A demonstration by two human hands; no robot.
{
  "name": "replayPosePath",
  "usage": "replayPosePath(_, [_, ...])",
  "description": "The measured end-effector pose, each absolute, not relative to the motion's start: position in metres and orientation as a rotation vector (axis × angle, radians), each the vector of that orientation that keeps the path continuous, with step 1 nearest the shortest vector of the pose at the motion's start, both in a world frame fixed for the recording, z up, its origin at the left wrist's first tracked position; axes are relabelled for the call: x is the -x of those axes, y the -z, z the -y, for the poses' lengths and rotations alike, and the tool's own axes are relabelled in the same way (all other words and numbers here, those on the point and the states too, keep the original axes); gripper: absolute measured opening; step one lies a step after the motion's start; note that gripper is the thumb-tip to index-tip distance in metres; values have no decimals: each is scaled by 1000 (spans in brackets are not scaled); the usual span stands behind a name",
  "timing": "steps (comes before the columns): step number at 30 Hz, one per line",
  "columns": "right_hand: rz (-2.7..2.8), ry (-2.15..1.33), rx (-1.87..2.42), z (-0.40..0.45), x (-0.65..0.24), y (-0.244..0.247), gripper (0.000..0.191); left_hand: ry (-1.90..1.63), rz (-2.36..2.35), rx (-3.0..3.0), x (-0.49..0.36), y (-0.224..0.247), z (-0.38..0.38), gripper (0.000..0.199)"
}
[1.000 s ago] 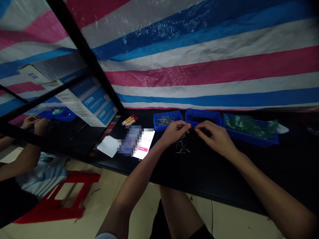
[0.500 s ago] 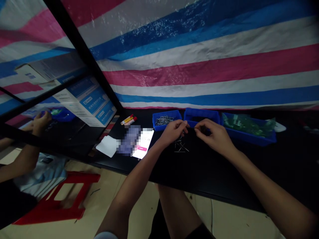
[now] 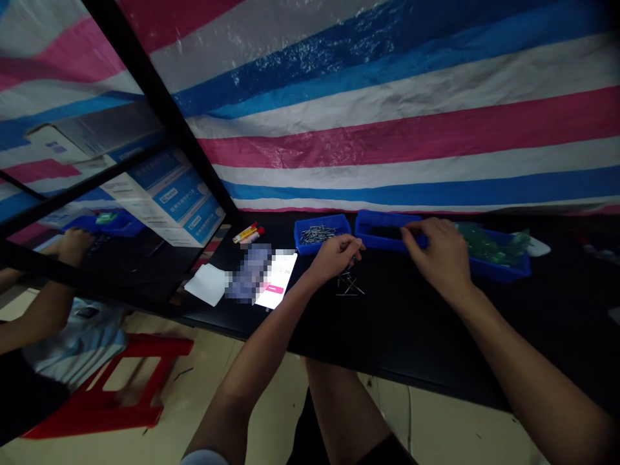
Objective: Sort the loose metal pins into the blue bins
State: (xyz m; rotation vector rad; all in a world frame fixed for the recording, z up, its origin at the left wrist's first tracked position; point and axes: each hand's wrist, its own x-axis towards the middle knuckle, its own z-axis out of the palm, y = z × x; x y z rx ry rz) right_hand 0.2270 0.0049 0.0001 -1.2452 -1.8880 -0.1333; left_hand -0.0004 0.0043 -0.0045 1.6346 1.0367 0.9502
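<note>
Reaching across the middle blue bin point(image 3: 382, 224), the right grip point(image 3: 438, 248) stood apart, apparently empty; the left grip point(image 3: 334, 255) curled together, any hold hidden, just above loose pins point(image 3: 349, 284) laid within reach on the table point(image 3: 411, 323).

We note a striped tarpaulin point(image 3: 387, 135) behind the counter point(image 3: 426, 342). A black-framed mirror point(image 3: 82, 181) stands left; white paper point(image 3: 207, 285) lies nearby.

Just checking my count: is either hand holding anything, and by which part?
Cannot be told: the left hand curls above the loose metal pins; the right hand reaches the blue bin's rim.
</note>
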Motion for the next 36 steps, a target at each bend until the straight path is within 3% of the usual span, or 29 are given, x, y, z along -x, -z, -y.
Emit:
replayPosePath(9, [1902,414,1446,-12,-235,3,27,-952,-1033,-1648,0,7,-5,32])
replayPosePath(18, [2554,-404,925,3,-207,7,23,-1019,-1057,-1661,-1,11,-8,29])
replayPosePath(24, [2637,-479,911,5,-197,25,18,-1036,-1050,-1682,-2,12,-7,30])
replayPosePath(36, [2668,-686,867,8,-195,15,19,-1030,-1066,-1675,-1,7,-5,30])
